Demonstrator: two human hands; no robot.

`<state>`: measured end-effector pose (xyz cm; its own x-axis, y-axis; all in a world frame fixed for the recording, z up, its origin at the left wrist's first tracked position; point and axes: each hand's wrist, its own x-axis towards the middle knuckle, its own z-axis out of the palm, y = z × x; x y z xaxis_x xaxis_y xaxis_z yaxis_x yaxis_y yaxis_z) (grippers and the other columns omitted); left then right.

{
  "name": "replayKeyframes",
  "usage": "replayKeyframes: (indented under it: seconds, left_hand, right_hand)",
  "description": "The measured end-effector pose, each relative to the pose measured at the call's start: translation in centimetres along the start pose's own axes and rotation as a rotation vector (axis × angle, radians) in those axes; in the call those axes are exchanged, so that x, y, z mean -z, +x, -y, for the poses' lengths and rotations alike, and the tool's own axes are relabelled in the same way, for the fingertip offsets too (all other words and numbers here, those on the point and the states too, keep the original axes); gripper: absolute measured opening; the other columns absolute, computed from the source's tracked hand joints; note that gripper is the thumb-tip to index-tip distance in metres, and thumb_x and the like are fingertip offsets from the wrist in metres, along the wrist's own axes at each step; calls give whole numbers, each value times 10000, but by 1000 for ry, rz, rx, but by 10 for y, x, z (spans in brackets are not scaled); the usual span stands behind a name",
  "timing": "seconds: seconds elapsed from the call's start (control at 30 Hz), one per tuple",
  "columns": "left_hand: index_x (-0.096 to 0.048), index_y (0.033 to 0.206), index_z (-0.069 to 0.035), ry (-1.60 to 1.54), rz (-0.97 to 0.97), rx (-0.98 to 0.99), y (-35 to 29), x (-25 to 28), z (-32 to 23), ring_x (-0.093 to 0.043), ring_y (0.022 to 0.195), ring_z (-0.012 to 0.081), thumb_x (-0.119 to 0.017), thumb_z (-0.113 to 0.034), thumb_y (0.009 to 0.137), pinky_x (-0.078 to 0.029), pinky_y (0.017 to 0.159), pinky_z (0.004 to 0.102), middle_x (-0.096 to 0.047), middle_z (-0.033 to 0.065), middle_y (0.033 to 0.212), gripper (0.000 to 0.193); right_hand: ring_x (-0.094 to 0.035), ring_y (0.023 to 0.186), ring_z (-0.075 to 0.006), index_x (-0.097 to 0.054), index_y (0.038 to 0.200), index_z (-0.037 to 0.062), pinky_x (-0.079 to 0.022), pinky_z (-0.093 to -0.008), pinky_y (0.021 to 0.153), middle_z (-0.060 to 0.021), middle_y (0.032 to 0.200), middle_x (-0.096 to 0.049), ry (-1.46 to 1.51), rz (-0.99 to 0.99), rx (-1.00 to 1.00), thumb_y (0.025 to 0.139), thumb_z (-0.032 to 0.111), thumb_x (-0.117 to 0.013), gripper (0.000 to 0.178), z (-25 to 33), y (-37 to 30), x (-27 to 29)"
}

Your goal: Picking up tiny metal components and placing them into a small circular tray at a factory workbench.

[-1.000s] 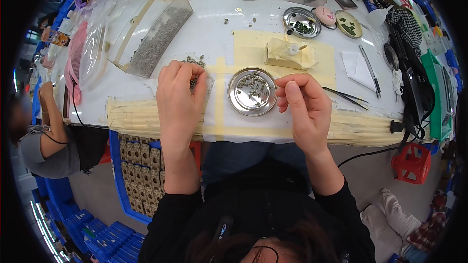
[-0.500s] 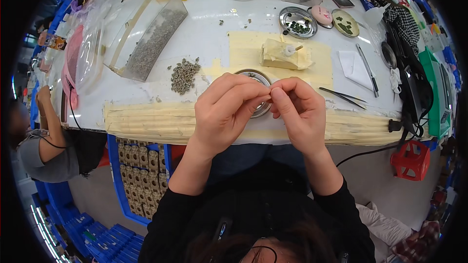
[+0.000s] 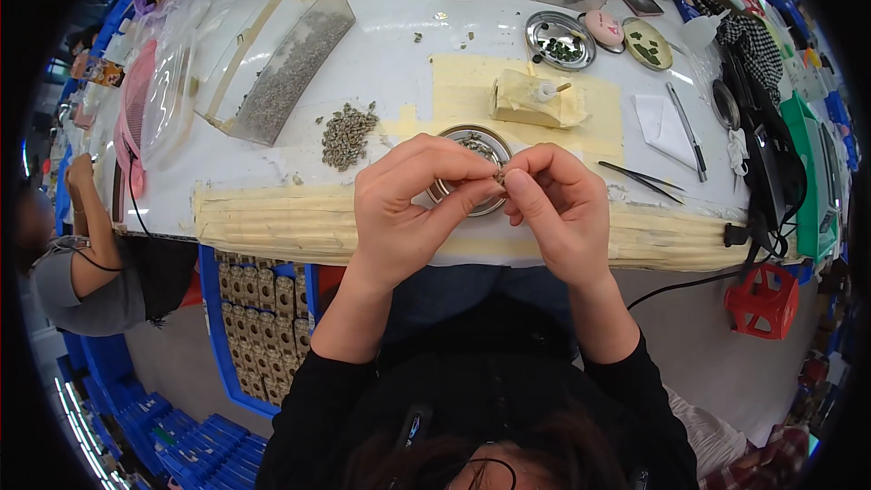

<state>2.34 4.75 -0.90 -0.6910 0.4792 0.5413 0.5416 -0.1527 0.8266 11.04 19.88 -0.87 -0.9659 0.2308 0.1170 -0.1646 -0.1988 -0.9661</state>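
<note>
My left hand (image 3: 408,204) and my right hand (image 3: 561,209) meet fingertip to fingertip above a round metal dish (image 3: 465,132). Both are closed in a pinch around a tiny greyish piece (image 3: 498,178), too small to make out. Some small bits lie inside the dish, which my fingers partly cover. Left of it sits a loose heap of small grey-brown pieces (image 3: 347,136). Beyond my right hand stands a block wrapped in yellowish tape (image 3: 526,102) with a white-collared stick on it. A pair of dark tweezers (image 3: 641,181) lies to the right.
A clear bin of grey granules (image 3: 295,73) stands at the left. Farther right are a metal plate with dark green pieces (image 3: 562,47), a pale dish with green pieces (image 3: 647,44), and a pen-like tool (image 3: 686,132). Another person (image 3: 86,263) sits at the far left.
My left fingers have shifted slightly left and opened a little apart from the right ones, so the piece between them and more of the dish now show. The view has tilted slightly.
</note>
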Motion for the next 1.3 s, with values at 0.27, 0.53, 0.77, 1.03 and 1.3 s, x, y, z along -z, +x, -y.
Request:
replayKeyframes:
  seconds: [0.27,0.53,0.77,1.03,1.3]
  left_hand:
    - [-712,922,18,13,14,6,-2,0,0,-637,803,149,-730,112,747,-497,684,249,-680,114,905,199]
    - [-705,916,12,28,4,-22,-1,0,1,-620,786,143,-738,106,740,-483,667,249,-674,108,896,203]
    - [-716,970,13,-54,42,69,-1,1,-3,-609,805,139,-730,93,758,-478,679,250,-660,97,905,228]
    - [-726,954,19,-80,42,62,-2,2,0,-610,794,143,-747,80,748,-483,687,243,-648,94,885,215]
    - [-733,924,10,50,6,-47,-3,2,1,-617,758,148,-804,23,714,-482,662,247,-657,86,840,222]
  right_hand:
    - [-558,732,-32,-613,978,-8,-453,-188,646,3,851,-638,-2,-14,-1,949,64,-618,78,0,0,-1]
    - [-570,772,-41,-614,995,-12,-459,-196,687,-9,881,-647,-9,8,-6,957,66,-603,87,2,1,-3]
    - [-541,725,-38,-609,1015,-4,-446,-192,659,2,849,-629,19,66,-30,971,88,-586,105,1,0,1]
    - [-528,703,-38,-605,1019,1,-441,-190,641,1,827,-622,48,82,-48,983,122,-573,131,2,0,1]
    - [-525,688,-37,-602,1002,1,-440,-193,625,3,801,-608,34,78,-63,985,122,-573,126,2,0,0]
